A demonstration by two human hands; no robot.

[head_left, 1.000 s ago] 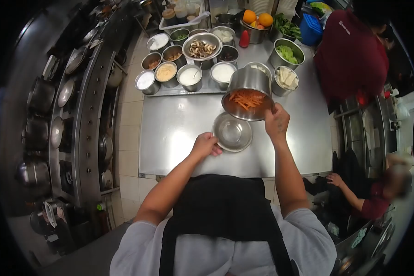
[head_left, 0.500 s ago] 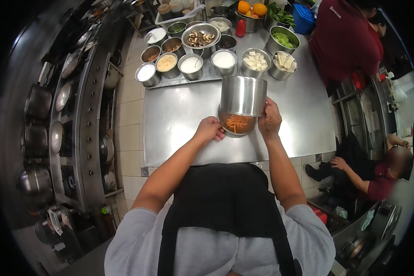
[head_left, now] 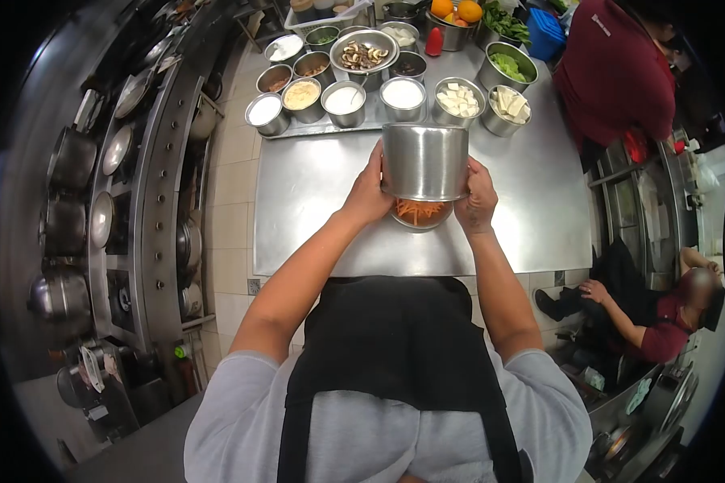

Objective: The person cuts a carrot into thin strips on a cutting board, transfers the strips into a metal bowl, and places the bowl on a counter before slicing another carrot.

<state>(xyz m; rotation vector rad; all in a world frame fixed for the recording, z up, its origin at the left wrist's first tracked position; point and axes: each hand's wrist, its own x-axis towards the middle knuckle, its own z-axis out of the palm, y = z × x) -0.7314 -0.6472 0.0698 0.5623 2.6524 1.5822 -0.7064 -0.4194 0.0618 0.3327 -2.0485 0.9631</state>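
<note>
A tall steel pot (head_left: 425, 163) is tipped over a steel bowl (head_left: 421, 225) on the metal table, its base turned up. Orange shredded carrot (head_left: 419, 211) shows in the bowl below the pot's rim. My left hand (head_left: 370, 187) is closed on the pot's left side, fingers partly hidden behind it. On the opposite side my right hand (head_left: 477, 197) grips the pot's wall near the rim. The pot's mouth faces down and its inside is hidden from me.
Several steel containers of ingredients, among them white cubes (head_left: 457, 101) and sliced mushrooms (head_left: 363, 56), line the table's far side. A stove (head_left: 137, 193) stands to the left. One person (head_left: 620, 68) in maroon stands at right; another (head_left: 660, 314) sits below.
My left hand has moved from the bowl's edge up to the pot's left side. The pot has risen slightly off the bowl, and my view has shifted a little.
</note>
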